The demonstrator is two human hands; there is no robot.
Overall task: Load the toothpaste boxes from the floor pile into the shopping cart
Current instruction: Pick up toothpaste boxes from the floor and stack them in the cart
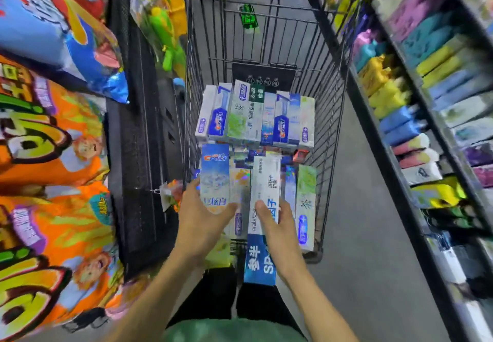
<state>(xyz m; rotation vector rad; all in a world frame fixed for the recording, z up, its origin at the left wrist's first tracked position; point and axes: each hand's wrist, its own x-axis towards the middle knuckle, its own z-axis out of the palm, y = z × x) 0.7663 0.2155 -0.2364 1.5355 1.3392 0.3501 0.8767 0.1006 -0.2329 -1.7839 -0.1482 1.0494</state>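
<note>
Nearest the camera, the left hand (202,219) reaches in over the near edge of the black wire shopping cart (330,117), its thumb hooked across the lower end of a pale blue Crest toothpaste box (214,178) and its fingers curled round the box's left side. Just beside it, the right hand (277,224) grips a long white toothpaste box with a blue near end (264,194), thumb on its top face and fingers curled round the right edge. Both boxes lie with their long axes running straight away from the person, so each hand holds only the near end and the rest of the box stretches forward over the cart.

They sit among a near row of mixed toothpaste boxes (305,205), laid side by side in the same direction. The white box's blue end juts back past the cart's near edge towards the person, so it seems to want sliding forward to line up with its neighbours; the right hand is the one placed for that.

Beyond, a far row of upright-looking toothpaste boxes (253,114) packs the middle of the cart, close behind the near row. The floor pile itself is not in view. Judging by the two full rows, loading looks well along.
</note>
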